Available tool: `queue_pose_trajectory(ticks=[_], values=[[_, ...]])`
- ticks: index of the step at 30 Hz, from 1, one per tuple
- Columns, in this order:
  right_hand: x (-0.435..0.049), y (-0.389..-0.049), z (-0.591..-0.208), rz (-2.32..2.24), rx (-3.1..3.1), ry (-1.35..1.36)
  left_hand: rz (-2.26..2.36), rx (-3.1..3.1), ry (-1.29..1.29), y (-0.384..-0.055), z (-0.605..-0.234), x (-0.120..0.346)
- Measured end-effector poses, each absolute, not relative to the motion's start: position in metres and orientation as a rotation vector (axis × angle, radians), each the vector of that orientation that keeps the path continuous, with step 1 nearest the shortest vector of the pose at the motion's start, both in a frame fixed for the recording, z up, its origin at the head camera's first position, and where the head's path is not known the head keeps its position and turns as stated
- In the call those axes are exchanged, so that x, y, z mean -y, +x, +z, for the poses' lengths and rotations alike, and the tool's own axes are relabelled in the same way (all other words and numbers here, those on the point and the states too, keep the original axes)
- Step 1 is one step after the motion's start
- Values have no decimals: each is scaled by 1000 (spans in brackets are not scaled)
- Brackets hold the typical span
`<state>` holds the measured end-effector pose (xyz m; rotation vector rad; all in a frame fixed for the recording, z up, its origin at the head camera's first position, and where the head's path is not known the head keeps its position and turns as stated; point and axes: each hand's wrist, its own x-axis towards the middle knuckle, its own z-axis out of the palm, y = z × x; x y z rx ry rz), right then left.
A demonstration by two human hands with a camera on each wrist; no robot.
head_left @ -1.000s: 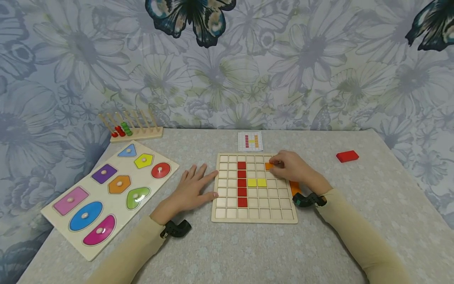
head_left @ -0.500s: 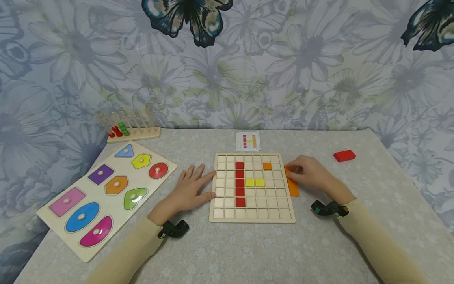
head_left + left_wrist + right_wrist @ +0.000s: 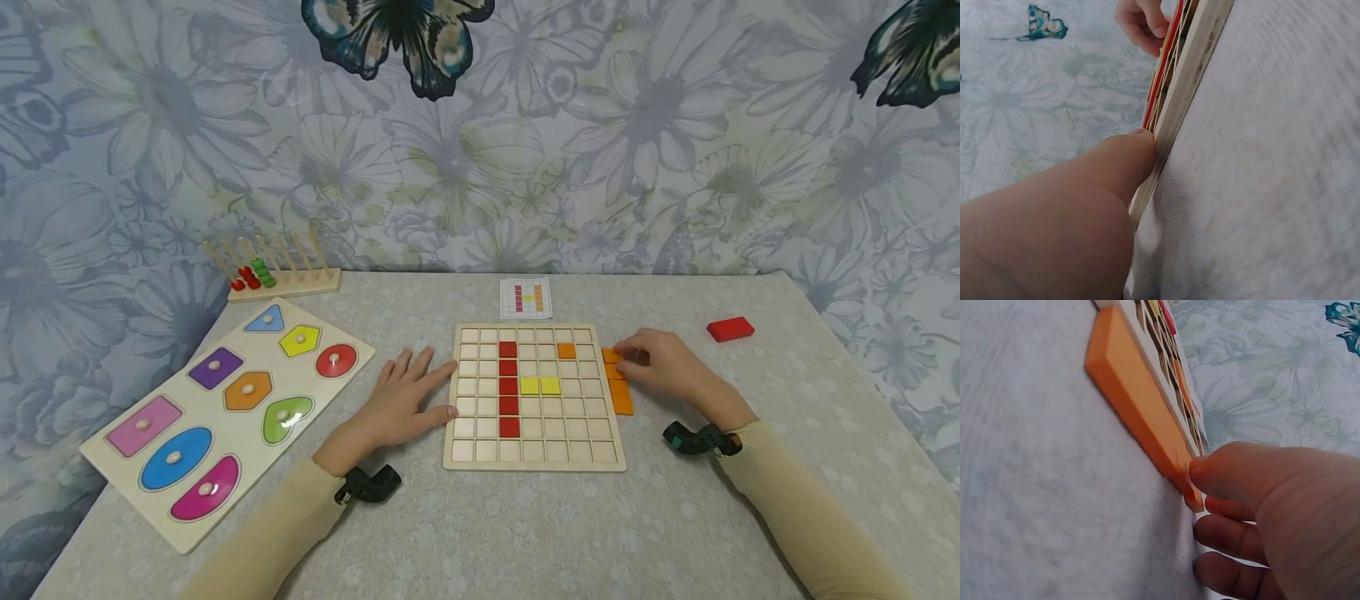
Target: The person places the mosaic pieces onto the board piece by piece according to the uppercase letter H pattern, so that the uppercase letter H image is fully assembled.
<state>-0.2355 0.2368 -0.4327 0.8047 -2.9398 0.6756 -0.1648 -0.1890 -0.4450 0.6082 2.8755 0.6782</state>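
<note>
A wooden grid board point(image 3: 536, 457) lies mid-table, with a column of red tiles point(image 3: 508, 367), two yellow tiles point(image 3: 540, 386) and one orange tile point(image 3: 566, 351) in its cells. My left hand point(image 3: 397, 404) rests spread on the cloth, thumb and index fingertip touching the board's left edge; the left wrist view shows the thumb point(image 3: 1125, 162) against that edge. Along the right edge lies a row of orange tiles point(image 3: 621, 397). My right hand point(image 3: 663, 364) pinches a tile at the row's far end, the thumb point(image 3: 1229, 469) on it; the fingertips partly hide it.
Behind the board lies a pattern card point(image 3: 525, 298). A shape puzzle board point(image 3: 255, 350) with knobbed pieces slants at left, and a peg stand point(image 3: 285, 292) with red and green beads is beyond it. Stacked red pieces point(image 3: 731, 329) sit at right, before the papered wall.
The right hand has left the orange tile in its upper-right cell and moved right to the orange row, where the far tiles now lie slightly apart. The left hand has stayed put.
</note>
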Motion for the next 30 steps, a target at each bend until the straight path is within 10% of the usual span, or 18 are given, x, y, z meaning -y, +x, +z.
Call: queue_pose_trajectory(ticks=[30], values=[[-242,-245,-434,673,3044,537,683,-2864,603,-165,-445,189]])
